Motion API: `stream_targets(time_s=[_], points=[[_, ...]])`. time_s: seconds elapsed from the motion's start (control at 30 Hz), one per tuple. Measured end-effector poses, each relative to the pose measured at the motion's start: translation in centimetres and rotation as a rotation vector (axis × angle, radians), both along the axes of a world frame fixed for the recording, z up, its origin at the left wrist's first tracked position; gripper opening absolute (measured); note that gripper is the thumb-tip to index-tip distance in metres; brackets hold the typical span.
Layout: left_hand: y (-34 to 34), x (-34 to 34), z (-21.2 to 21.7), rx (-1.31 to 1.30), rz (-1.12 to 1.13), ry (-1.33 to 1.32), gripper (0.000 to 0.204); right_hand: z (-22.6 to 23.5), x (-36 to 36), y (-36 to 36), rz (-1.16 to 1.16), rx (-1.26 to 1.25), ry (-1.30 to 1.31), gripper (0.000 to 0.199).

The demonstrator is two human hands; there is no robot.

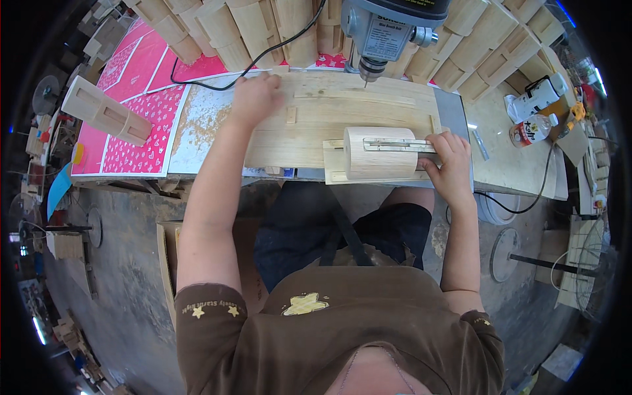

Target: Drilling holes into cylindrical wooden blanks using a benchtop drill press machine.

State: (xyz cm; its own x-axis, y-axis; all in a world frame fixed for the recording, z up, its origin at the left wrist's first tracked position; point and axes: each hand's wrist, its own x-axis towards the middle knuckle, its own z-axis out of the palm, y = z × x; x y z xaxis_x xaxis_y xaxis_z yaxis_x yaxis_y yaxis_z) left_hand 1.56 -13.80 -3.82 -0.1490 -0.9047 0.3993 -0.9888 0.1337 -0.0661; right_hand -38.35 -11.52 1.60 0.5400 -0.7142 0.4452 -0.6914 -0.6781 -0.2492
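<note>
A pale wooden cylinder (378,166) lies on its side on a small wooden base (334,176) at the bench's front edge. Along its top runs a slotted metal strip (395,144). My right hand (449,161) grips the strip's right end, fingers above and thumb below, beside the cylinder's end. Over a wide wooden board (316,135), my left hand (259,99) is near its far left edge, by a black cable (227,87). Motion smears its fingers, and I cannot see anything in them. Behind the cylinder, a bench drill (388,36) points its thin bit down at the board.
Rows of wooden cylinders (250,36) stand along the back. Another slotted cylinder (108,112) leans at the left on a pink patterned sheet (148,105). At the right are a plastic bottle (532,130), a white canister (543,92) and a blue-grey marker-like stick (480,143).
</note>
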Motion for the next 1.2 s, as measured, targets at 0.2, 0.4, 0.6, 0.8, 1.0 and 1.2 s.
stream_targets(time_s=[0.2, 0.4, 0.6, 0.8, 1.0, 1.2], points=[[-0.7, -1.5, 1.0, -0.053, 0.024, 0.371, 0.039, 0.0, 0.0, 0.1, -0.003, 0.000, -0.001, 0.038], [-2.9, -9.0, -0.4, 0.056, 0.047, 0.211, 0.044, -0.2, 0.0, 0.0, -0.002, 0.010, 0.005, 0.039], [-2.0, -5.7, 0.3, 0.095, 0.030, 0.202, 0.043, 0.0, -0.1, 0.1, 0.006, -0.001, -0.006, 0.039], [-0.1, -0.7, 1.1, 0.082, 0.202, 0.200, 0.047, -0.1, -0.1, 0.0, -0.001, -0.014, 0.002, 0.039], [-2.1, -5.9, 2.0, 0.070, 0.140, 0.353, 0.062, -0.1, -0.1, 0.0, 0.002, -0.006, 0.000, 0.039], [-3.2, -11.7, -0.2, 0.079, 0.216, 0.318, 0.072, -0.2, 0.1, 0.0, 0.014, -0.002, -0.003, 0.039]])
